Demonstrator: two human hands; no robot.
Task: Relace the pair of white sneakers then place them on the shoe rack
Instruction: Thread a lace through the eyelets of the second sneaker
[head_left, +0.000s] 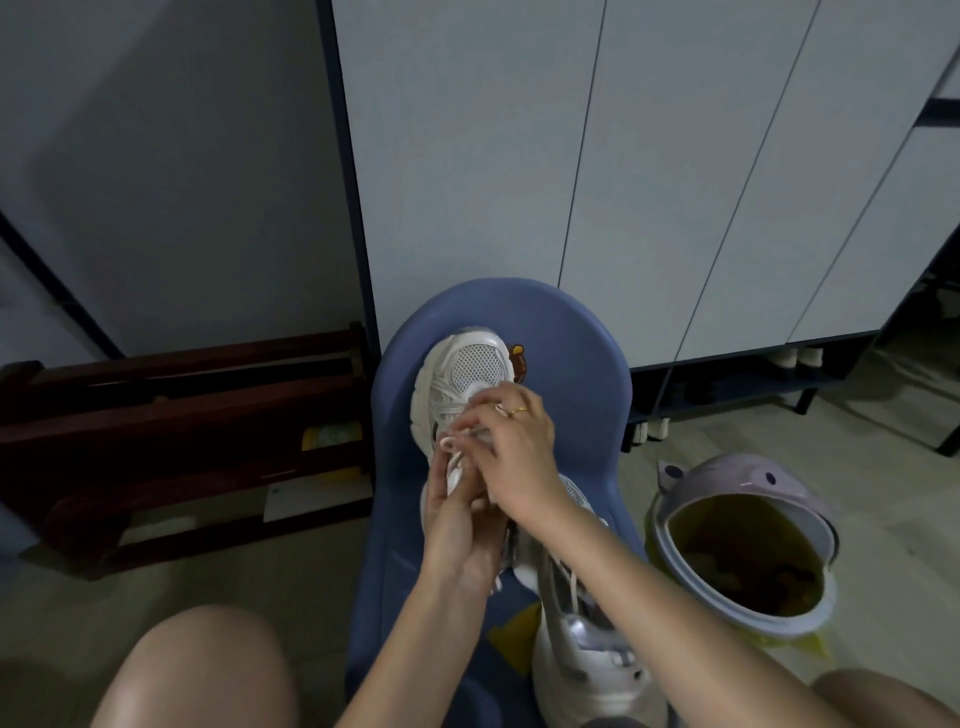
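One white sneaker (470, 371) lies on a blue chair (566, 343), toe pointing away from me. Both hands work at its lacing area. My left hand (457, 525) comes from below and pinches a white shoelace (451, 451) near the eyelets. My right hand (511, 447), with a gold ring, lies over the sneaker's tongue, its fingers closed on the lace too. The second white sneaker (587, 649) rests on the chair nearer to me, under my right forearm, its laces loose.
A dark wooden rack (171, 431) stands at the left on the floor. White cabinet doors (649, 171) rise behind the chair, with shoes beneath them. An open purple bin (748, 545) sits at the right. My knees are at the bottom corners.
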